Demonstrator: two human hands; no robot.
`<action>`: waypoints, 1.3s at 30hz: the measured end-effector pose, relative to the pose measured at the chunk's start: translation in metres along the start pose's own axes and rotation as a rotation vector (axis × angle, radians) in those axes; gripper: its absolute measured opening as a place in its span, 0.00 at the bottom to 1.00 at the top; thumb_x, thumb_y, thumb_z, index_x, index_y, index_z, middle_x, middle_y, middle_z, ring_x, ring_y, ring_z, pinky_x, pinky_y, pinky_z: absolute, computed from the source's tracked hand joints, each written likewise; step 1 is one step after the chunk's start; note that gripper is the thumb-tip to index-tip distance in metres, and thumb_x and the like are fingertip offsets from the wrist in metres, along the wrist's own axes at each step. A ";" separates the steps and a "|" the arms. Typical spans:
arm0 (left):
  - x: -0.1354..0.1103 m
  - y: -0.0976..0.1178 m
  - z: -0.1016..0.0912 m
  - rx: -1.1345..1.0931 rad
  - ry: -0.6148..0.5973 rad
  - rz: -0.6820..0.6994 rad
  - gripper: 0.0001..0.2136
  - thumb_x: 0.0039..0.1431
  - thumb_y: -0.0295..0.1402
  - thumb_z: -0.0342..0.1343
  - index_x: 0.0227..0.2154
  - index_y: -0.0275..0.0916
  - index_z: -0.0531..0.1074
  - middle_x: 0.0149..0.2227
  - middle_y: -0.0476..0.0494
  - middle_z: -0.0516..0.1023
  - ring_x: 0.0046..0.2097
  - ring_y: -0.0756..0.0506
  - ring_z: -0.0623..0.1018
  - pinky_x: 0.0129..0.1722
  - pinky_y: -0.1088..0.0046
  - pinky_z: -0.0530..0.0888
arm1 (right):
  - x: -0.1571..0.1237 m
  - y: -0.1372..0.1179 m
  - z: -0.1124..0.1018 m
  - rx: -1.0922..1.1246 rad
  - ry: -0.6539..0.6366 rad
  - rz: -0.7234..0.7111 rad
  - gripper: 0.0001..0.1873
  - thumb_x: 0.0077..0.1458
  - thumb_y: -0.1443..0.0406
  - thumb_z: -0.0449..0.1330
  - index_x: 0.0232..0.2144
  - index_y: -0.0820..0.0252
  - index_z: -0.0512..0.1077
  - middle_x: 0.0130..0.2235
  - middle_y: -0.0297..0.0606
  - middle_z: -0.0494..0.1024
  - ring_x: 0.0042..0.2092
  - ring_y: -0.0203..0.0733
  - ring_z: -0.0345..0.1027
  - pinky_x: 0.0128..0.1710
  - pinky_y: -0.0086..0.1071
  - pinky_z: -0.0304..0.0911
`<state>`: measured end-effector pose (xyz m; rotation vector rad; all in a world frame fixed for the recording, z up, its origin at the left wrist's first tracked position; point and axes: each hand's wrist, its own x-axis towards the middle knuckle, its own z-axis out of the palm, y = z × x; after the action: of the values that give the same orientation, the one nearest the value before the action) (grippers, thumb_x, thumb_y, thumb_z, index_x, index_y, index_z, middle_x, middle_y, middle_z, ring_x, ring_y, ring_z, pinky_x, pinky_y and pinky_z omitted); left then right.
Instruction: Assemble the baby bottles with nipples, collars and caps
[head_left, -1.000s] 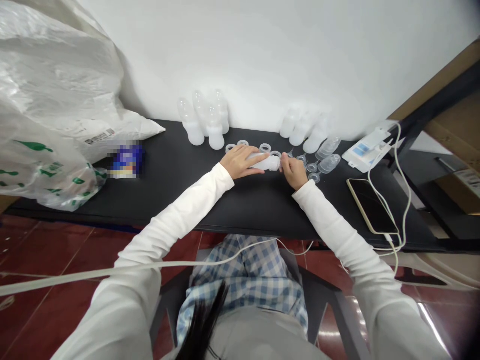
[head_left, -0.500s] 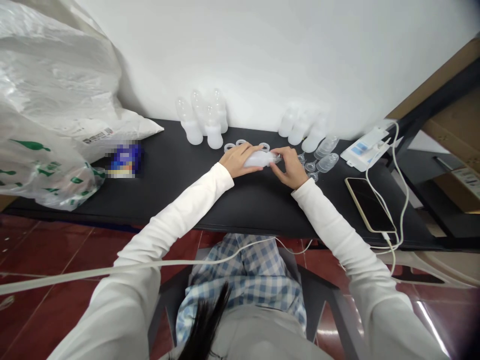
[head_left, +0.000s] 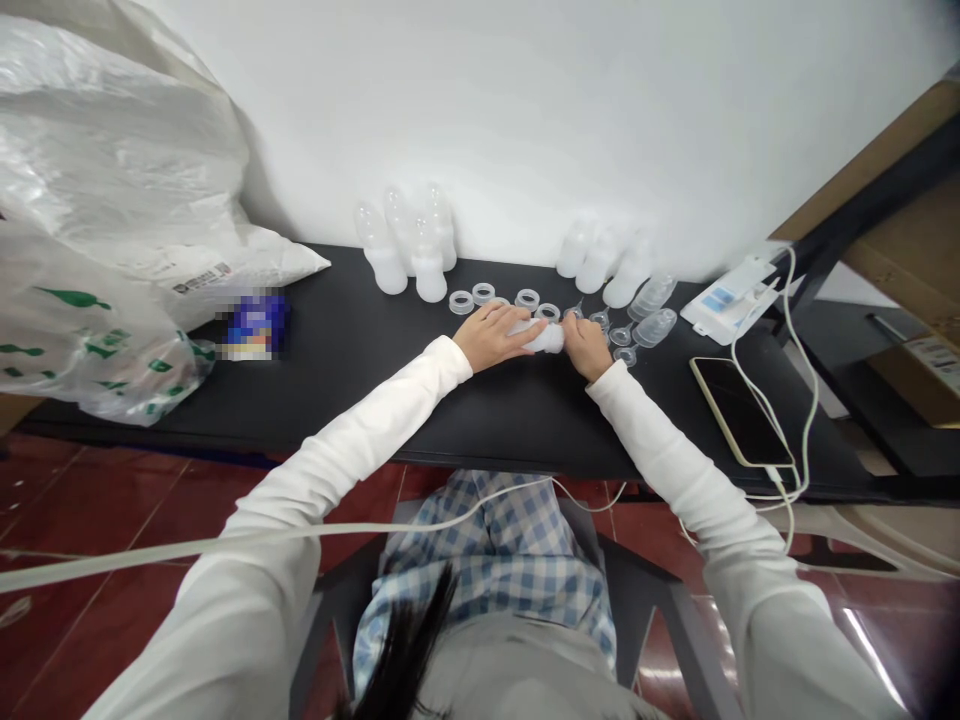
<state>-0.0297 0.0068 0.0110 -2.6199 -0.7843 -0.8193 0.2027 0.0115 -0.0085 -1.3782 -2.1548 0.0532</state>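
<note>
The left hand [head_left: 491, 337] and right hand [head_left: 586, 346] close around a frosted plastic bottle [head_left: 550, 339] above the black counter [head_left: 360, 400], just nearer than clear plastic rings [head_left: 527, 298]; a slipped grip could scatter those rings.

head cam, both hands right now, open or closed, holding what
Left hand: closed, holding a white plastic bottle.
Right hand: closed on the same bottle's other end.

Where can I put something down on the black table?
The widest bare patch of black tabletop lies between the blue packet and the left hand. Another sits between the right hand and the phone. Clear plastic rings crowd behind the hands.
</note>
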 end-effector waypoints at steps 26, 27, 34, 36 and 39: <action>-0.003 0.005 0.009 -0.009 0.036 0.001 0.26 0.63 0.51 0.55 0.56 0.38 0.72 0.44 0.35 0.82 0.43 0.41 0.80 0.44 0.64 0.72 | -0.001 -0.038 -0.009 -0.225 0.040 0.089 0.28 0.67 0.63 0.42 0.18 0.58 0.69 0.23 0.45 0.76 0.27 0.46 0.66 0.36 0.40 0.54; -0.002 0.006 0.009 -0.012 0.032 -0.011 0.25 0.63 0.50 0.54 0.56 0.38 0.72 0.45 0.35 0.81 0.44 0.40 0.80 0.44 0.63 0.72 | -0.001 -0.038 -0.011 -0.218 0.047 0.089 0.28 0.67 0.62 0.41 0.18 0.58 0.69 0.23 0.44 0.76 0.27 0.45 0.66 0.36 0.40 0.54; -0.003 -0.003 0.001 0.061 0.094 -0.171 0.27 0.62 0.52 0.53 0.54 0.36 0.72 0.44 0.33 0.81 0.46 0.37 0.80 0.43 0.61 0.71 | 0.011 -0.004 -0.056 -0.278 0.257 0.143 0.29 0.69 0.52 0.37 0.33 0.59 0.72 0.35 0.46 0.76 0.41 0.49 0.69 0.44 0.44 0.60; -0.006 -0.009 0.000 0.061 0.146 -0.220 0.28 0.61 0.53 0.54 0.53 0.35 0.72 0.43 0.33 0.81 0.44 0.38 0.80 0.41 0.63 0.71 | 0.008 0.020 -0.071 -0.323 0.413 0.296 0.25 0.67 0.49 0.44 0.35 0.61 0.70 0.40 0.51 0.74 0.47 0.55 0.67 0.46 0.51 0.61; -0.008 -0.013 0.001 0.048 0.194 -0.284 0.27 0.61 0.53 0.55 0.53 0.36 0.72 0.43 0.35 0.81 0.42 0.40 0.81 0.41 0.64 0.71 | -0.001 0.053 -0.082 -0.326 0.442 0.510 0.21 0.56 0.47 0.59 0.35 0.60 0.66 0.46 0.56 0.70 0.52 0.62 0.64 0.46 0.58 0.61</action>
<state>-0.0428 0.0145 0.0068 -2.3737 -1.1185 -1.0961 0.2866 0.0136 0.0417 -1.8894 -1.4557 -0.3869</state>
